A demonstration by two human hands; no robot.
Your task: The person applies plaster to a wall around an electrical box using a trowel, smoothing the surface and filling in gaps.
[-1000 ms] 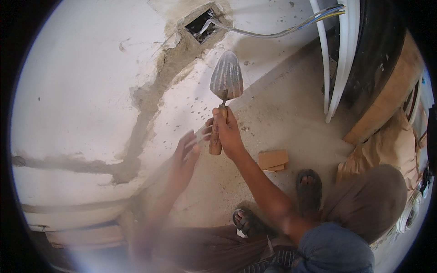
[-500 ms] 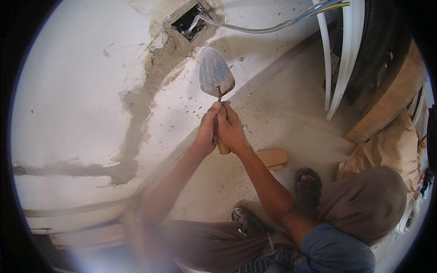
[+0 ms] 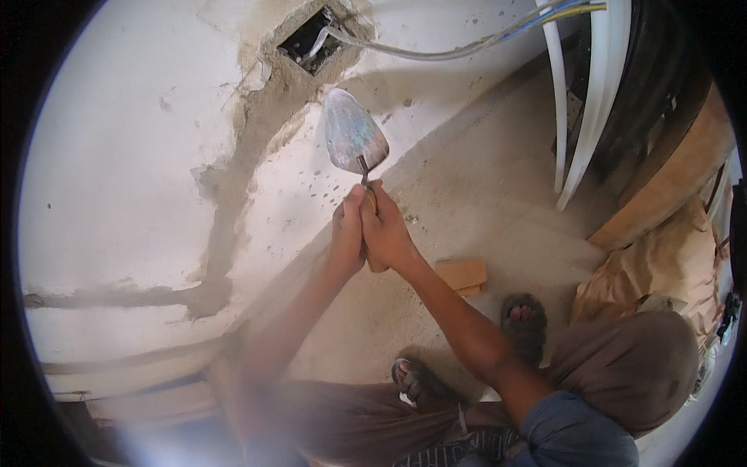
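A pointed masonry trowel (image 3: pixel 354 134) is held out in front of the wall, its stained metal blade pointing away from me. My left hand (image 3: pixel 348 232) and my right hand (image 3: pixel 385 233) are both closed around its wooden handle, palms facing each other and thumbs near the neck. Most of the handle is hidden by my fingers. Beyond the blade, a square box recess (image 3: pixel 313 40) in the wall has a grey cable (image 3: pixel 405 53) coming out of it. A rough band of mortar (image 3: pixel 226 206) runs from the recess down the wall, then turns left.
White pipes (image 3: pixel 595 101) hang at the upper right beside a large wood-edged reel (image 3: pixel 661 175). Crumpled brown paper (image 3: pixel 657 253) lies below the reel. A flat brown piece (image 3: pixel 461 275) rests on the dusty floor (image 3: pixel 513 226) near my sandalled feet.
The trowel and both hands have shifted slightly left and toward me in the picture. Both hands still grip the handle, and the blade's face catches the light differently.
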